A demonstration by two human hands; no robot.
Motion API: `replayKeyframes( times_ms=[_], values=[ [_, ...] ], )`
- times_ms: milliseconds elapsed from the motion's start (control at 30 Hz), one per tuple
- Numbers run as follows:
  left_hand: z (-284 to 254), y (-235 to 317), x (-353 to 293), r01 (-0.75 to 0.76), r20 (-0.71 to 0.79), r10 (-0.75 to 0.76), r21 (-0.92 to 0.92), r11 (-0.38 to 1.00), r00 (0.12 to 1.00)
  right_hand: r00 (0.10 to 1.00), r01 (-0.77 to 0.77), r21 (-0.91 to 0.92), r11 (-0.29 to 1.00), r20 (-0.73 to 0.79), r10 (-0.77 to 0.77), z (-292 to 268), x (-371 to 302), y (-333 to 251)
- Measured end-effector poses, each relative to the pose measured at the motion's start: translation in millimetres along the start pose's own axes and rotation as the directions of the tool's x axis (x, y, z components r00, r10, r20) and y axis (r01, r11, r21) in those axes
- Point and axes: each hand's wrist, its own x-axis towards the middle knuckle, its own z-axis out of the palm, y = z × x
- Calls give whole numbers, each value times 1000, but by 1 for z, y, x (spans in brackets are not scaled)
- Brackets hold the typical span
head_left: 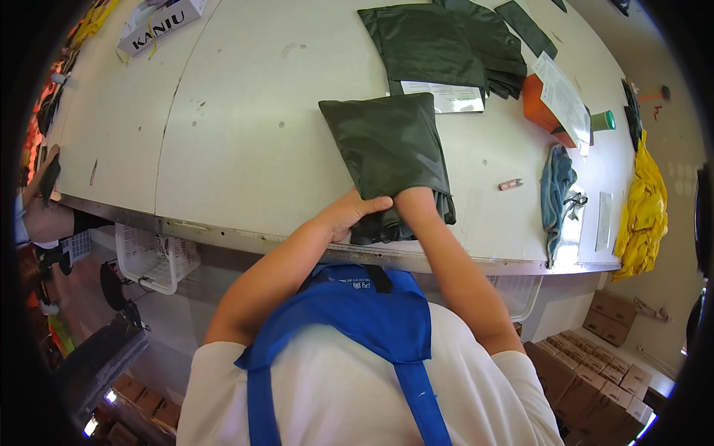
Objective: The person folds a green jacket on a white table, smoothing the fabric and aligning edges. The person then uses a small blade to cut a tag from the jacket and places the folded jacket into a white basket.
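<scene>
A dark green fabric pouch (387, 141) lies at the near edge of the table, its mouth toward me and more folded fabric bunched under it. My left hand (357, 213) grips the near left side of the pouch, thumb on top and the other fingers mostly hidden. Into the mouth goes my right hand (416, 204), covered past the knuckles, so its fingers do not show. Just beyond lie a white printed sheet (446, 97) and a pile of similar dark green pieces (424, 44).
Right of me, thread snips (511, 184), a blue cloth (556, 197) and an orange box (543, 104) lie on the white table (238, 134). Yellow fabric (641, 212) hangs at the far right. Below the edge is a white basket (152, 256). Another person's arm (39, 175) shows at left.
</scene>
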Motion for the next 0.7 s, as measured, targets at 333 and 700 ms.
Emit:
replayKeyframes(
  times_ms=[333,700],
  values=[
    [-24,-28,-16,22,-44,-27,-99,995,999,991,122,-59,991,68,-118,-9,-15,42],
    [2,-47,3,-16,-265,4,-43,999,964,982,164,-271,948,-45,-183,39,7,30]
  ],
)
